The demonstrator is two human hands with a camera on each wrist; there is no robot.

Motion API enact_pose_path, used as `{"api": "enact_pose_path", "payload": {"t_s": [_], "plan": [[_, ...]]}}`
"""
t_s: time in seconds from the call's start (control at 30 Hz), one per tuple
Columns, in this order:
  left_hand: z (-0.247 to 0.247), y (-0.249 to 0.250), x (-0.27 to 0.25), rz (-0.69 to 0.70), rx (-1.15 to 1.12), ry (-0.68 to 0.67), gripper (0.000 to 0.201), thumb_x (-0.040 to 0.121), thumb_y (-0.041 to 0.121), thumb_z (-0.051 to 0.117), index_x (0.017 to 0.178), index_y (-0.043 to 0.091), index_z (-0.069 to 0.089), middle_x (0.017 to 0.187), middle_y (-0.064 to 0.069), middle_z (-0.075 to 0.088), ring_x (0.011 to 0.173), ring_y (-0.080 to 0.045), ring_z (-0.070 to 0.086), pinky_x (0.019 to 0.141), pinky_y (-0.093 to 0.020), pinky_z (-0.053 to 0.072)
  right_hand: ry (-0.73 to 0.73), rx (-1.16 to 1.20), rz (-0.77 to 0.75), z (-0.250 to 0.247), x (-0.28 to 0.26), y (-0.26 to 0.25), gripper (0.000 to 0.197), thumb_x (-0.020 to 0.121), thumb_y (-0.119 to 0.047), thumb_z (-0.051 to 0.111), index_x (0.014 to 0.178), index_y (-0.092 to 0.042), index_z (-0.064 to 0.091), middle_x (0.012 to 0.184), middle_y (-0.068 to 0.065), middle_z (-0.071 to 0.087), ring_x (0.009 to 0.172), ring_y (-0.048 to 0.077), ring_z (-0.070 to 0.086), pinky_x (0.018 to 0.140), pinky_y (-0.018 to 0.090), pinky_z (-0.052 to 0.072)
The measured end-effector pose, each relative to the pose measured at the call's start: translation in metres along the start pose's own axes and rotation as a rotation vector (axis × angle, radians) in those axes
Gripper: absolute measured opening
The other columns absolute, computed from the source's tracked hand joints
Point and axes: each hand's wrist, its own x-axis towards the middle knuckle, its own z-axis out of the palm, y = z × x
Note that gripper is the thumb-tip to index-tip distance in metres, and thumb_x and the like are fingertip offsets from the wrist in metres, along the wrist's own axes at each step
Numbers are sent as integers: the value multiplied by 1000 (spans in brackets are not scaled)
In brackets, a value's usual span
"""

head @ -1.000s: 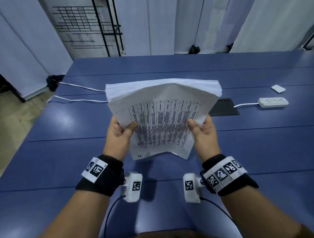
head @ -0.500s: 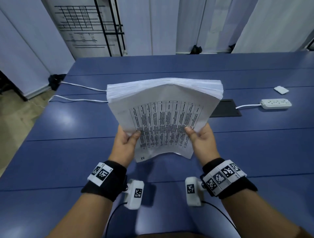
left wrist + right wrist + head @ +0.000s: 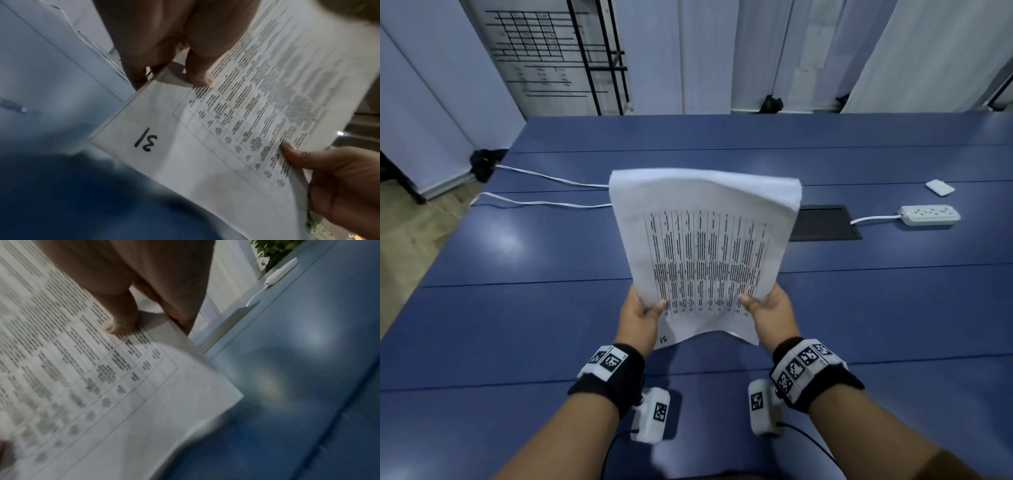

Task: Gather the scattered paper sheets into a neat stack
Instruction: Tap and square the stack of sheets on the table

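A thick stack of white paper sheets [image 3: 705, 246] with a printed table on its top page is held up above the blue table [image 3: 517, 325], its near edge drooping. My left hand [image 3: 642, 317] grips the stack's lower left side, thumb on the top page and fingers underneath. My right hand [image 3: 767, 313] grips the lower right side the same way. The left wrist view shows the paper stack [image 3: 205, 146] with a handwritten "31" at its corner and my left hand [image 3: 197, 71] with the thumb pressing the page. In the right wrist view my right hand [image 3: 123, 324] pinches the paper stack [image 3: 123, 394].
A white power strip [image 3: 929, 215] with its cable lies at the right, a small white item [image 3: 939, 187] behind it. A dark cable hatch [image 3: 823, 228] sits behind the stack. Two white cables [image 3: 544, 202] run off the left edge. Partitions and a whiteboard stand behind the table.
Both hands have slid down toward the stack's near edge, and the stack now stands taller and more upright than a second ago.
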Motion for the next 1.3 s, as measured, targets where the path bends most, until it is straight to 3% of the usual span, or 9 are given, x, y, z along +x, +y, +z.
{"api": "enact_pose_path", "payload": {"t_s": [0.1, 0.17, 0.3, 0.5, 0.63, 0.83, 0.97, 1.2, 1.3], "plan": [[-4, -1, 5, -23, -27, -39, 46, 92, -9, 53, 114, 31, 49, 113, 9, 65, 106, -7, 62, 96, -30, 47, -17, -70, -16, -4, 4, -7, 40, 89, 5, 59, 118, -23, 53, 107, -18, 64, 94, -8, 63, 95, 24, 48], [-5, -2, 5, -40, -31, -72, 42, 92, -10, 52, 116, 24, 49, 114, 4, 65, 107, -11, 62, 98, -32, 46, -5, -172, -20, -8, 6, -6, 38, 89, -1, 61, 114, -27, 49, 103, -22, 61, 93, -10, 60, 91, 18, 46], [1, -11, 4, -112, 86, -150, 23, 93, 1, 58, 111, 11, 48, 113, -2, 65, 108, -19, 61, 101, -38, 45, 27, -332, 29, -21, 5, 2, 30, 88, -7, 64, 109, -23, 49, 95, -18, 59, 96, 13, 60, 90, 30, 46], [27, -43, 0, -290, 245, -240, 17, 93, 17, 61, 106, 15, 49, 115, -5, 63, 109, -24, 61, 101, -48, 46, 46, -455, 214, -48, 3, 26, 23, 88, -10, 65, 104, -16, 50, 102, -1, 61, 97, 21, 60, 89, 38, 50], [43, -55, -4, -353, 326, -256, 21, 94, 20, 60, 110, 11, 48, 120, -9, 60, 112, -27, 58, 101, -45, 45, 54, -543, 288, -59, 6, 42, 23, 87, -11, 67, 104, -13, 51, 101, 2, 62, 96, 23, 61, 88, 41, 52], [52, -50, -4, -301, 523, -266, 20, 98, 20, 53, 106, 3, 48, 110, -11, 58, 99, -24, 55, 83, -29, 42, 89, -591, 355, -62, 13, 52, 22, 86, -11, 67, 100, -11, 50, 97, 3, 59, 91, 24, 59, 85, 40, 52], [53, -47, -3, -290, 519, -252, 13, 98, 18, 53, 103, 7, 47, 109, -8, 58, 98, -22, 55, 83, -27, 42, 105, -610, 361, -64, 16, 52, 25, 85, -13, 69, 102, -8, 51, 98, 5, 61, 93, 26, 60, 87, 41, 52], [54, -48, -9, -268, 542, -178, 18, 95, 26, 59, 100, 11, 50, 97, -2, 60, 90, -20, 55, 75, -25, 38, 106, -652, 277, -71, 10, 56, 29, 84, -20, 71, 100, -9, 50, 95, 3, 61, 86, 21, 59, 77, 32, 50], [45, -48, -10, -230, 605, -100, 25, 90, 33, 65, 98, 14, 53, 87, 1, 59, 87, -21, 57, 75, -27, 42, 87, -731, 242, -77, 6, 56, 36, 81, -31, 74, 103, -14, 52, 104, 1, 59, 94, 21, 60, 82, 32, 50]]}}
